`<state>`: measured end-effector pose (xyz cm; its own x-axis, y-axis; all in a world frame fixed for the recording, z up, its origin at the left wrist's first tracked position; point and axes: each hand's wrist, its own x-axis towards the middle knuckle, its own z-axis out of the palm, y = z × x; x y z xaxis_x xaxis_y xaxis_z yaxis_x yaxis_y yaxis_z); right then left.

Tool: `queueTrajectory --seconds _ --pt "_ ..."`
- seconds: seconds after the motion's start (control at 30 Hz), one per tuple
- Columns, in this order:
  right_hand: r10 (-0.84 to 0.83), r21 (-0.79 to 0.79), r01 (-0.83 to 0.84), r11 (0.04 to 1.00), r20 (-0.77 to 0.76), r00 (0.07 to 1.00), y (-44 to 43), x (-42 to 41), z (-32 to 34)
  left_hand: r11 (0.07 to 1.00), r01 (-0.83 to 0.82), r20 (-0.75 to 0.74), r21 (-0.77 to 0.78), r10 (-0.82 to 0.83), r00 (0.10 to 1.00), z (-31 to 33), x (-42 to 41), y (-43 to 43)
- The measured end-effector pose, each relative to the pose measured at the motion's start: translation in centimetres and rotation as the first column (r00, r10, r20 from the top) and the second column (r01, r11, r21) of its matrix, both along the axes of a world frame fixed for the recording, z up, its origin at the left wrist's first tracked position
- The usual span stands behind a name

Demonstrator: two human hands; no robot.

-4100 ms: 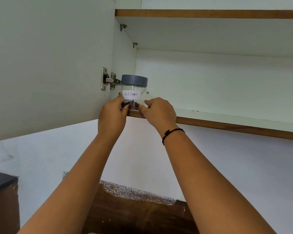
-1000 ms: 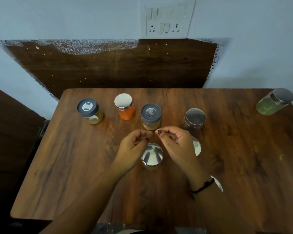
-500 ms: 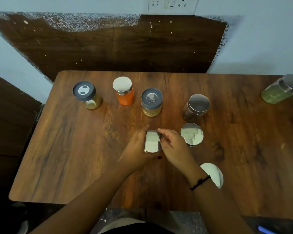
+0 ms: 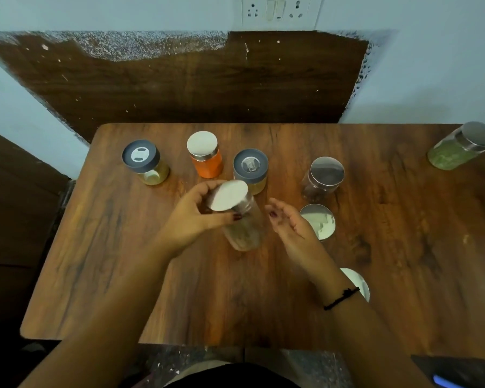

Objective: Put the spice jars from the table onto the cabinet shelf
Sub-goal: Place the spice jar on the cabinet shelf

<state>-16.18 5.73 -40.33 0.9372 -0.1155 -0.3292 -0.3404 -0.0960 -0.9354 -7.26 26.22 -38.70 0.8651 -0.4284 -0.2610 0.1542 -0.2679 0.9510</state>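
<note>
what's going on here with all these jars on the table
A person is clearing spice jars off a wooden table. The left hand grips a silver-lidded jar by its top, tilted. The right hand is open beside it, not touching. Seven more jars stand on the table, among them an orange one and a green one at the far right corner.

dim, cool, even light with no hard shadows. the brown wood-grain table (image 4: pixel 101 247) darkens toward its near edge and the lower corners go almost black. soft glare whitens the round metal lid of the orange spice jar (image 4: pixel 202 144). wide-angle bending curves the table edges. the left hand (image 4: pixel 191 217) and right hand (image 4: pixel 289 222) are slightly motion-blurred; the whole picture is soft and grainy.
</note>
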Motion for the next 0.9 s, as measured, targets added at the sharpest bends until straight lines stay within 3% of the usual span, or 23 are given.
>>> queueTrajectory --seconds 0.07,0.17,0.5,0.73,0.9 --pt "0.067 0.137 -0.069 0.988 0.016 0.998 0.1 0.2 1.3 0.993 0.052 -0.01 -0.108 -0.054 0.998 2.1 0.7 0.9" --pt "0.149 0.184 -0.157 0.97 0.056 0.987 0.8 0.8 2.5 0.978 0.113 -0.021 -0.177 -0.118 0.993 4.3 1.2 1.2" --pt "0.141 0.374 -0.213 0.903 0.211 0.967 3.2 1.1 5.5 0.882 0.212 -0.078 -0.421 -0.268 0.96 7.6 2.0 1.9" --pt "0.008 0.381 -0.123 0.916 0.29 0.957 4.6 1.2 8.2 0.858 0.111 -0.074 -0.501 -0.17 0.983 9.3 1.2 1.9" --pt "-0.053 0.423 -0.081 0.902 0.295 0.954 5.1 1.7 9.7 0.882 -0.134 -0.249 -0.452 0.019 0.968 8.9 -0.8 0.4"
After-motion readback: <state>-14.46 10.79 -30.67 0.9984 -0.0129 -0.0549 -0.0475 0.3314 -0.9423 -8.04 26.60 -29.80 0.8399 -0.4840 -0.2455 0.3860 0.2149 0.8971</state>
